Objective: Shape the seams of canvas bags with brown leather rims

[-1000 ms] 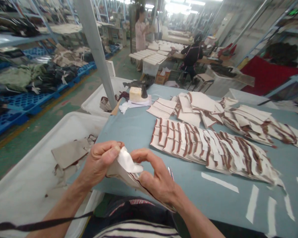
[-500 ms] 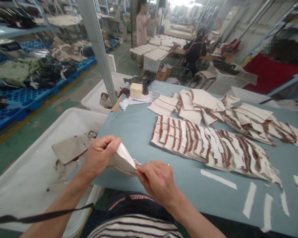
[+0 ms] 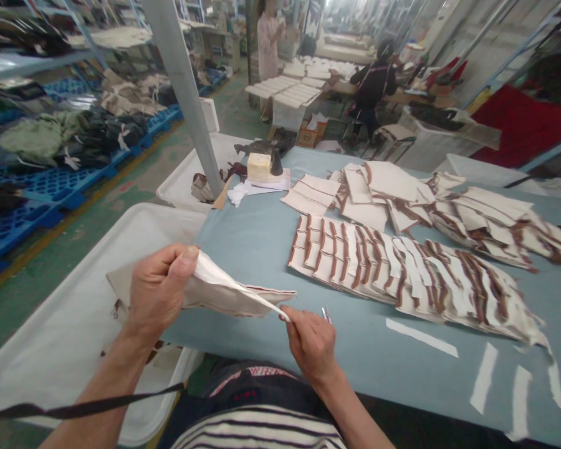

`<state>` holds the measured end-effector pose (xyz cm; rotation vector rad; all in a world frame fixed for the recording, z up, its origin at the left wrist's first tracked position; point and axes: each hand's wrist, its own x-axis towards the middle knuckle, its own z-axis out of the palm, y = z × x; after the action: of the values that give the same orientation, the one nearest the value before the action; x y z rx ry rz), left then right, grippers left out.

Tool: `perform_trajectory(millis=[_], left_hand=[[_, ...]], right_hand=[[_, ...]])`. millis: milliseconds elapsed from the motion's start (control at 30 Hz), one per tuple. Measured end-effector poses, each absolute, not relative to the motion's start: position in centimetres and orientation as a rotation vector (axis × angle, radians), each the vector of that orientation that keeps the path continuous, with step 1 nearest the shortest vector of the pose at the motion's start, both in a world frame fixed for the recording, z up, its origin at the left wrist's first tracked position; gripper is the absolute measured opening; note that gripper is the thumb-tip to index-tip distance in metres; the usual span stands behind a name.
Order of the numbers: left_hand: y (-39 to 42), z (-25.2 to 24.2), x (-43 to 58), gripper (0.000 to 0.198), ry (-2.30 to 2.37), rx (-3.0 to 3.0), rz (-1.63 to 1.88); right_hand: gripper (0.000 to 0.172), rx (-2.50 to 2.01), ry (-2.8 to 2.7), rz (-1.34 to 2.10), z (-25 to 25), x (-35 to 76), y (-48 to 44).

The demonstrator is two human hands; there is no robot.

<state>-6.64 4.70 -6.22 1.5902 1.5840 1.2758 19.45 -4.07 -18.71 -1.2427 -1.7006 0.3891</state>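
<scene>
My left hand (image 3: pixel 161 290) is closed on one end of a cream fabric piece (image 3: pixel 224 298), thumb on top. The fabric hangs just above the table's near left corner, and dark reddish trim shows along its edge. From the left thumb a narrow white strip (image 3: pixel 240 288) stretches taut and twisted to my right hand (image 3: pixel 311 343), which pinches its far end. Shiny metal tips (image 3: pixel 326 313) show beside the right knuckles; whether that hand holds them I cannot tell. Right of my hands lies an overlapping row of cream pieces (image 3: pixel 341 249) with brown edging and white strips.
Loose white strips (image 3: pixel 421 337) lie on the blue-grey table (image 3: pixel 252 243). Behind the row is a heap of cream pieces (image 3: pixel 397 184). A yellowish block (image 3: pixel 258 168) stands at the far left corner. White bins (image 3: pixel 79 299) and a metal post (image 3: pixel 182 87) flank the table's left side.
My hands have moved apart: the left went left and slightly up, the right slightly right and down. A longer white strip now stretches between them, away from the fabric.
</scene>
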Motion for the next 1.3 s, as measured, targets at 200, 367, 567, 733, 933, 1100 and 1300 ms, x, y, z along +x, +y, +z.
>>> perform_trajectory(millis=[200,367,567,733,933,1100,1300], left_hand=[[3.3,-5.4,-7.4,0.042,1.484,1.604,1.410],[3.3,-6.5,-8.4,0.027,1.526,1.545,1.458],[3.4,-6.9,-8.6,0.027,1.544,1.581,1.493],[3.5,-6.8,-9.1,0.028,1.644,1.659,1.518],[2.4,-6.3,-9.7,0.018,1.724,1.924,1.389],[0.0,-7.0,-6.5,0.023,1.403,2.218,1.251],[-3.0,-8.8,-2.1,0.032,0.728,2.530,1.227]], right_hand=[[0.041,-1.317,-1.456,0.915,-19.2,21.6,-4.9],[0.065,-1.168,-1.241,1.410,-17.5,20.6,-4.2],[0.062,-0.881,-0.789,1.926,-16.1,17.8,-4.5],[0.056,-1.004,-0.886,1.844,-16.5,18.5,-4.5],[0.060,-1.306,-0.575,1.767,-19.6,21.2,-4.9],[0.075,-1.193,-0.447,2.098,-21.0,20.1,-6.6],[0.064,-1.147,0.030,2.201,-23.1,18.3,-6.0]])
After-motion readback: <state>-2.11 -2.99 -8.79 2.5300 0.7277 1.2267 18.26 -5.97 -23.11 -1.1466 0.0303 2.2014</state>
